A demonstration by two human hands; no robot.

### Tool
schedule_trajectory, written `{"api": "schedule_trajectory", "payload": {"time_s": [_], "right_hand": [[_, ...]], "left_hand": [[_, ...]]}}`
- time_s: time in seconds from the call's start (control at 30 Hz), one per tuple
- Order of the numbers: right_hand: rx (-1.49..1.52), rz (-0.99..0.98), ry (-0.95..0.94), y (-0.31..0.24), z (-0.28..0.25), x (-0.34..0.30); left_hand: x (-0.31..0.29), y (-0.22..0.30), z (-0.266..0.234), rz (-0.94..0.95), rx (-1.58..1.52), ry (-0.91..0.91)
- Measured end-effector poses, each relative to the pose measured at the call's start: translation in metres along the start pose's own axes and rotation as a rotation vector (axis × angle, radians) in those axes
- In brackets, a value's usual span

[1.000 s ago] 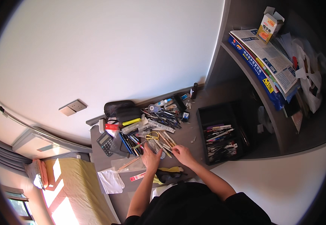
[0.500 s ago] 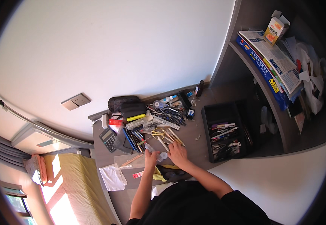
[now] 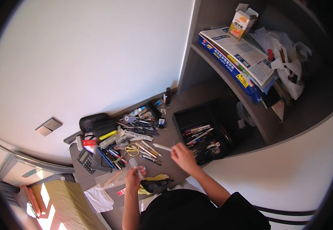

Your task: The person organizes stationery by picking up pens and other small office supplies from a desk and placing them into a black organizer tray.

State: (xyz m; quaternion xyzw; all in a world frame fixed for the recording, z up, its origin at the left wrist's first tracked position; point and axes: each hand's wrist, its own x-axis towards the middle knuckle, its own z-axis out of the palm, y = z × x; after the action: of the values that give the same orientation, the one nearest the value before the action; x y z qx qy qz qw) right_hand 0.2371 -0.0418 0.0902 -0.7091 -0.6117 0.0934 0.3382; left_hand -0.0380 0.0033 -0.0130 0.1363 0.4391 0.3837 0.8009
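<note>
My left hand point(image 3: 132, 178) is closed around a clear plastic case point(image 3: 135, 165), long and narrow, near the front of the desk. In my right hand point(image 3: 184, 157) a white pen point(image 3: 161, 147) is pinched at one end, its other end pointing left over the desk. The right hand is just left of a black box point(image 3: 179, 122) with several pens and small items in its compartments. Between my hands and the wall lie yellow-handled scissors point(image 3: 132, 149), several loose pens point(image 3: 149, 148) and a heap of dark pens point(image 3: 139, 128).
A calculator point(image 3: 86, 161), a black pencil case point(image 3: 104, 125) and a white cloth point(image 3: 99, 198) lie on the left. A dark and yellow cloth item point(image 3: 154, 184) is close to my body. A shelf point(image 3: 228, 71) with newspapers point(image 3: 247, 57) overhangs at right.
My right hand has lifted the white pen off the desk and moved right, toward the black box. My left hand has raised the clear case slightly. The view has swung right.
</note>
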Motion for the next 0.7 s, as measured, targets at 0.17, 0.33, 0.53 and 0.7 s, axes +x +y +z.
{"api": "schedule_trajectory", "payload": {"time_s": [0.17,0.33,0.53,0.7], "right_hand": [[-0.501,-0.09,0.101,0.096,-0.063,0.006],[-0.344,-0.034,0.15,0.088,-0.067,0.005],[0.379,0.196,-0.045,0.021,-0.055,-0.023],[0.506,0.409,0.119,0.033,-0.065,-0.033]], "left_hand": [[-0.001,-0.004,0.055,-0.004,0.059,-0.105],[0.01,-0.033,0.117,0.036,0.319,-0.209],[0.005,-0.061,0.198,0.015,0.092,-0.334],[-0.005,-0.067,0.22,-0.007,0.189,-0.3]]}}
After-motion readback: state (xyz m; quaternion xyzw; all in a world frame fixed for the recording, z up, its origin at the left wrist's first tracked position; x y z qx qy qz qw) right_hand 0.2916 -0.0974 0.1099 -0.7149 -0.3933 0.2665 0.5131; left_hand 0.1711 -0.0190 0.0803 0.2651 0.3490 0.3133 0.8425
